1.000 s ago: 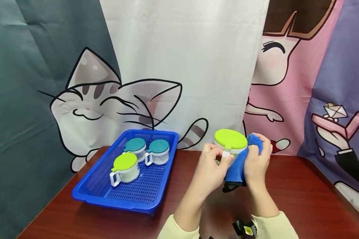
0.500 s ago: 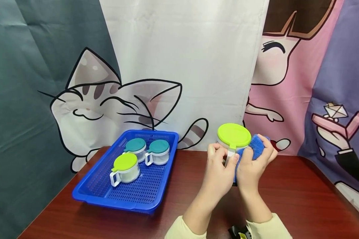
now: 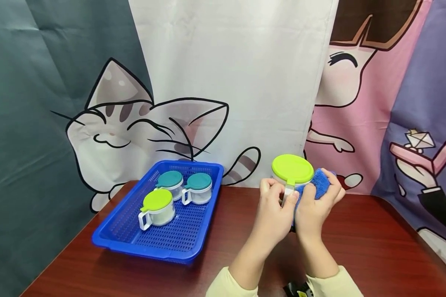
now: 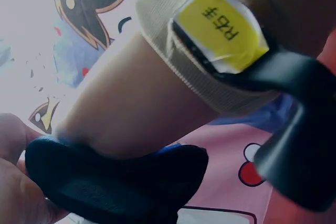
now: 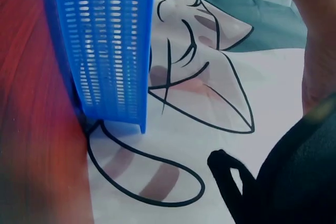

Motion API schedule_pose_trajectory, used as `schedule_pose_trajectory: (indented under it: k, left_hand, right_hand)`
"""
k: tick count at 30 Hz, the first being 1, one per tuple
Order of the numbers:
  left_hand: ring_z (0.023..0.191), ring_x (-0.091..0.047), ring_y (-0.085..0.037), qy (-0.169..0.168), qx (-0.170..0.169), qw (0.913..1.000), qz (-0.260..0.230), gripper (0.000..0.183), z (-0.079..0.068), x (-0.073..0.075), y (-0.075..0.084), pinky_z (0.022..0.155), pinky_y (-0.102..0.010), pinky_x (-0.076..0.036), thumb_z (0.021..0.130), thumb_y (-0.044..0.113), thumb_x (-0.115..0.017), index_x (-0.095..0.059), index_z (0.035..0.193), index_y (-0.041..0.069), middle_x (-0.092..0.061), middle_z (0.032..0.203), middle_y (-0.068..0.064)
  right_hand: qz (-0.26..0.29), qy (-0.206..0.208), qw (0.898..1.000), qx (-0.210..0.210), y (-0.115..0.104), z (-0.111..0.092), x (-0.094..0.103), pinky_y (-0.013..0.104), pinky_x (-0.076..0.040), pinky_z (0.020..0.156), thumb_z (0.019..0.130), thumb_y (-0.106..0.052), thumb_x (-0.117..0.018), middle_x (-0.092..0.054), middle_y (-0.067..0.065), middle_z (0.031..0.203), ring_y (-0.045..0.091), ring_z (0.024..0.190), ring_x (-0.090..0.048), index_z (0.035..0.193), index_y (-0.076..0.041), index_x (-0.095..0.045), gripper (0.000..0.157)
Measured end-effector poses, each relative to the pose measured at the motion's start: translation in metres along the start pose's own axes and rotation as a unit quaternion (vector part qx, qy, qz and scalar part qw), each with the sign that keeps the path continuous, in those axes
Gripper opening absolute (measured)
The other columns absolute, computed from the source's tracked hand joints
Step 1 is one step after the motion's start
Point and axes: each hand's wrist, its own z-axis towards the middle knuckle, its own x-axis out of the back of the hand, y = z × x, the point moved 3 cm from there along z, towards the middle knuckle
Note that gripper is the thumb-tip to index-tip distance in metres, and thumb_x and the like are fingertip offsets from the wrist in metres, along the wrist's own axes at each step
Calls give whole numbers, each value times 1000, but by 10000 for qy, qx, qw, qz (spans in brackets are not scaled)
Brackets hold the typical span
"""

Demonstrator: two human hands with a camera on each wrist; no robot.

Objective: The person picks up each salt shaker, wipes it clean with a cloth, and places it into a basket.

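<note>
In the head view, a seasoning jar (image 3: pixel 292 168) with a lime-green lid is held up above the table. My left hand (image 3: pixel 273 212) pinches its pale handle between thumb and fingers. My right hand (image 3: pixel 314 212) grips a blue cloth (image 3: pixel 321 184) and holds it against the right side of the jar. Most of the jar's body is hidden behind the hands and cloth. In the left wrist view, the cloth's dark side (image 4: pixel 115 187) hangs below the other forearm. The right wrist view shows a dark piece of cloth (image 5: pixel 304 182) at its lower right.
A blue plastic basket (image 3: pixel 113 244) stands on the red-brown table (image 3: pixel 375 247) to the left. Inside are a green-lidded jar (image 3: pixel 157 208) and two teal-lidded jars (image 3: pixel 198 187) (image 3: pixel 169 185). A cartoon-printed curtain (image 3: pixel 234 62) hangs behind the table.
Both hands and the jar have moved slightly right. The jar has risen and its handle has turned toward me. The cloth has bunched higher against its side. Over the last half second little differs.
</note>
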Motion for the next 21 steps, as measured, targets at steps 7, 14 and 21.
schedule_pose_trajectory:
  k: [7, 14, 21]
  left_hand:
    - [79, -44, -11, -492, -92, 9987, -52, 23, 5, 8, -1, 62, -20, -38, 90, 19, -56, -43, 73, 11, -34, 97, -1]
    - [76, -46, -11, -890, -169, 9888, -1189, 23, 12, 10, -10, 64, -18, -42, 91, 13, -51, -39, 73, 6, -29, 95, -1]
    - [68, -53, -13, -1225, -61, 9724, -1986, 22, 16, 16, -16, 64, -27, -53, 91, 8, -48, -39, 73, 0, -31, 99, -6]
  right_hand:
    - [193, -143, 9991, -349, -3, 8, 2, 25, -37, 74, 88, -5, -41, -39, -4, 113, 14, 92, -46, 120, -9, -49, 33]
    - [520, -328, 9959, -667, -6, 16, 6, 22, -40, 68, 88, -3, -38, -42, -1, 112, 16, 84, -48, 115, -12, -49, 30]
    - [1073, -615, 9894, -757, -8, 21, 9, 18, -43, 59, 89, -1, -37, -52, 7, 97, 15, 70, -48, 114, -10, -48, 28]
